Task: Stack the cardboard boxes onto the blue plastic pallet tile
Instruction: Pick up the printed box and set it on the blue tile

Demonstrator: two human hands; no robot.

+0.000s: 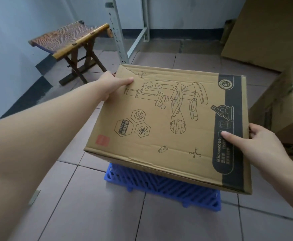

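A brown cardboard box (168, 126) printed with a microscope drawing and a black band fills the middle of the view. It hangs above the blue plastic pallet tile (168, 190), which lies on the tiled floor and is mostly hidden under the box. My left hand (112, 86) grips the box's far left corner, thumb on top. My right hand (250, 145) grips the near right edge, thumb on the black band. Whether the box touches the tile is hidden.
More cardboard boxes (284, 108) stand at the right, with a large flat carton (270, 30) leaning behind them. A wooden folding stool (72, 44) sits at the back left by the wall. Metal shelf uprights (118, 30) rise behind the box.
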